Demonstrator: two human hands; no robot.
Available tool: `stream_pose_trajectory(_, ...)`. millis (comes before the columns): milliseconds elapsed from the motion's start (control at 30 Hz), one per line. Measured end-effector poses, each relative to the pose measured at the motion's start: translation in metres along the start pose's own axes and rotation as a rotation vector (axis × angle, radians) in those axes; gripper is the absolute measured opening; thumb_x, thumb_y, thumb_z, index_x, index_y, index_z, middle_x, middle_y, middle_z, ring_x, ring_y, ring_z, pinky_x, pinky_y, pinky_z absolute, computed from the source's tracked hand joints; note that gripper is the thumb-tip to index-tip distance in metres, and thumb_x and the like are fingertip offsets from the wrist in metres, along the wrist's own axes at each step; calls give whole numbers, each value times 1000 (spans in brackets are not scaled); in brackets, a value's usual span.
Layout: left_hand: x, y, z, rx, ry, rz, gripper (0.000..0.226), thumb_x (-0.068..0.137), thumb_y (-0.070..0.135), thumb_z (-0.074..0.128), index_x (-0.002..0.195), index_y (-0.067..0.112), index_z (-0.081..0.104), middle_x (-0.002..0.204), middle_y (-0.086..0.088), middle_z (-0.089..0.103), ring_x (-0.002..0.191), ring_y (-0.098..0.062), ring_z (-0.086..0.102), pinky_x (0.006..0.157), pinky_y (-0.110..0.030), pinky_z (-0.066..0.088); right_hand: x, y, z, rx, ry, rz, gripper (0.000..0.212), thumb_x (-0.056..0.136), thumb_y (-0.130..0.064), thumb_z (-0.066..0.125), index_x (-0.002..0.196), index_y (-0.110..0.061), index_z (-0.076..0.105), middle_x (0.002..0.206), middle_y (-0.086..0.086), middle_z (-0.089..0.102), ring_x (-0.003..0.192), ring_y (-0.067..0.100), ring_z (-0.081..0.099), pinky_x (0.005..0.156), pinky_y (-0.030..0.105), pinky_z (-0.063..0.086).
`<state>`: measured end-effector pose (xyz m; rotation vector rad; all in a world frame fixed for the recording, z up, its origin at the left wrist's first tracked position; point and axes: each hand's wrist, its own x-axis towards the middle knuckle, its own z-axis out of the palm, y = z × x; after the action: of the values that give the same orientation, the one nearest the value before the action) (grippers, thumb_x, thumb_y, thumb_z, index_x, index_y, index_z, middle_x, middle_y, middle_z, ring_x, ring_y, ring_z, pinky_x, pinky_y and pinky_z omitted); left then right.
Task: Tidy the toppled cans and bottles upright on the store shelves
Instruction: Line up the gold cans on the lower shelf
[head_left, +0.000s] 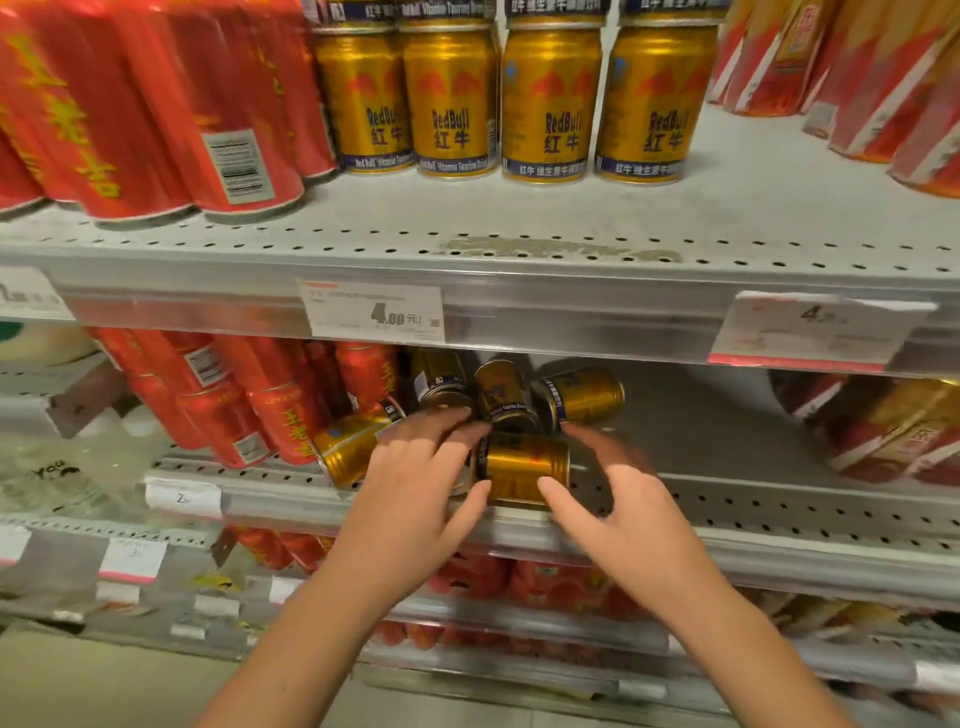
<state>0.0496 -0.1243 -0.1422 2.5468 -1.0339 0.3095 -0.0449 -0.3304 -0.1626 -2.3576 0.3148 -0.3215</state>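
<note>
1. Store aisle; perforated grey middle shelf (779, 514), dim under the upper shelf (519, 218) of upright cans (550, 104).
2. Toppled gold cans (576, 397) huddle at its front.
3. Front can (524, 467) lies sideways near the edge.
4. Left hand (415, 467) and right hand (618, 504) are spread open, flank it and grip nothing. Best: clasp its ends, tip upright, set back from the edge.

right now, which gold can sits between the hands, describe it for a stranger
Find the 4.00 price tag; the shelf below holds toppled gold Red Bull cans. The front can lies on its side at the shelf's edge, between the left hand and right hand, ahead of the rest.
</note>
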Motion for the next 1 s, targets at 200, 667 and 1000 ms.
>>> stream_pose_trajectory(200, 26, 3, 12, 156, -189, 174, 71, 90, 60, 58, 150, 25, 44, 145, 0, 50, 137, -23, 41, 122, -43, 24, 17, 5, 3, 56, -31, 74, 44, 87, -69, 44, 129, -63, 33, 125, -22, 48, 96, -3, 54, 73, 18, 45)
stream_pose_trajectory(667, 26, 10, 21, 139, -235, 94, 72, 95, 65, 45, 157, 32, 28, 158, 7, 32, 144, -21, 30, 122, -36, 22, 118, 50, -14, -356, -188, -157, 66, 87, -14, 67, 144, -28, 37, 102, -5, 54, 82, 12, 53, 69, 21, 39)
stream_pose_trajectory(1000, 26, 14, 18, 143, -236, 52, 72, 94, 65, 49, 156, 33, 32, 154, 5, 35, 143, -21, 32, 122, -38, 27, 110, 57, -26, -232, -231, -137, 52, 88, -19, 70, 135, -26, 50, 116, -1, 61, 104, 19, 60, 92, 36, 51)
